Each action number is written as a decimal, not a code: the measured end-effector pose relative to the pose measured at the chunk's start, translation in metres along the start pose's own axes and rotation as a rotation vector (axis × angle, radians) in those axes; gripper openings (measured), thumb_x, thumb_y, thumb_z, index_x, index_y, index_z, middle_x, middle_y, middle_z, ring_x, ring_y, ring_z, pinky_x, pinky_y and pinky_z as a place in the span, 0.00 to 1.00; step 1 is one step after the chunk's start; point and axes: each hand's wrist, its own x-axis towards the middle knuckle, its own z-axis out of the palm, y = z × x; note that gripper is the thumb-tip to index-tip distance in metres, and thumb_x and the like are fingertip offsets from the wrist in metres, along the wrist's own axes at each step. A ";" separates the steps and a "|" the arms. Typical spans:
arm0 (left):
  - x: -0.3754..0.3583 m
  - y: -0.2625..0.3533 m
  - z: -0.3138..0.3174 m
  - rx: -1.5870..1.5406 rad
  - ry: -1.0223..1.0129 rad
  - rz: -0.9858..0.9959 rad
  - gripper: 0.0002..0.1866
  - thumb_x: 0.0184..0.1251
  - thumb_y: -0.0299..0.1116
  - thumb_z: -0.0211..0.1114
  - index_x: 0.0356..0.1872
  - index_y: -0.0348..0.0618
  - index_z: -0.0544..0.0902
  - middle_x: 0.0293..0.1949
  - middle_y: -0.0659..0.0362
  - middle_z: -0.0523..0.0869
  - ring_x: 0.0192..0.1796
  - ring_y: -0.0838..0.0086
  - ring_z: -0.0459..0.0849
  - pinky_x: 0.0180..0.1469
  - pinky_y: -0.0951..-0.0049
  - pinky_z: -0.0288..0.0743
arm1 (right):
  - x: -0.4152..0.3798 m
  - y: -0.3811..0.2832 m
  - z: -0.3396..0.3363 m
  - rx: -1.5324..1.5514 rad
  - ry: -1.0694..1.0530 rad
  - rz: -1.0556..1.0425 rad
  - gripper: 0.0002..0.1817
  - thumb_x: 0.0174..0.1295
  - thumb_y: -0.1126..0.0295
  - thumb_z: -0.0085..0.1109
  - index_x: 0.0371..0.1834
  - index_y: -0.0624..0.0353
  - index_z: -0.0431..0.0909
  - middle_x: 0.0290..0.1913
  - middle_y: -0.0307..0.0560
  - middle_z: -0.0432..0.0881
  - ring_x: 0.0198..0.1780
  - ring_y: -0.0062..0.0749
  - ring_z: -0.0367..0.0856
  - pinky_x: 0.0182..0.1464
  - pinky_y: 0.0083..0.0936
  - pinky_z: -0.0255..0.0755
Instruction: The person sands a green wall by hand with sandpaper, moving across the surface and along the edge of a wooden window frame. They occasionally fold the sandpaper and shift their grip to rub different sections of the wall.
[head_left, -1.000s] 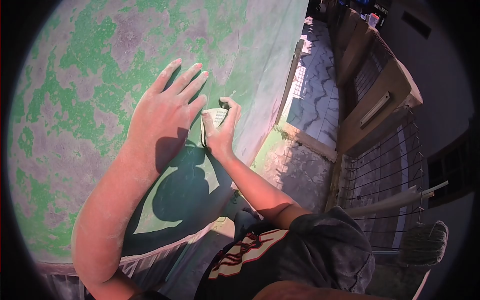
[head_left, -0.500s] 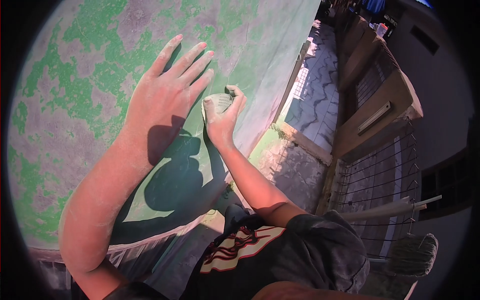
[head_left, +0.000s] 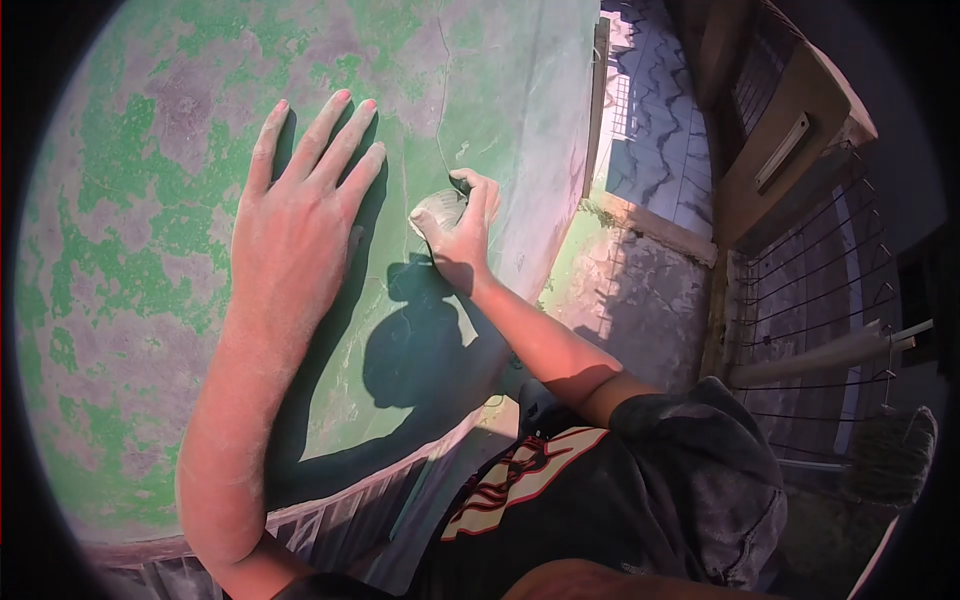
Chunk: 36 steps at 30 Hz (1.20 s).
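The left hand [head_left: 295,230] is open with its fingers spread against the patchy green wall [head_left: 130,330], while the right hand [head_left: 465,232] grips a pale folded sheet [head_left: 436,208] at the wall's surface, beside the left (a thin crack [head_left: 443,100] runs down towards it).

One left hand [head_left: 288,245], one right hand [head_left: 463,240], that's two! One pale sheet [head_left: 442,204], one green wall [head_left: 120,260], one bristled brush [head_left: 893,460]!
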 end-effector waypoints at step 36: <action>0.010 -0.006 0.010 -0.116 -0.035 0.155 0.16 0.72 0.32 0.59 0.56 0.48 0.87 0.75 0.61 0.80 0.81 0.68 0.70 0.88 0.54 0.56 | 0.093 0.040 -0.011 -0.061 0.124 0.251 0.42 0.62 0.48 0.79 0.72 0.53 0.65 0.65 0.56 0.67 0.68 0.55 0.63 0.75 0.53 0.54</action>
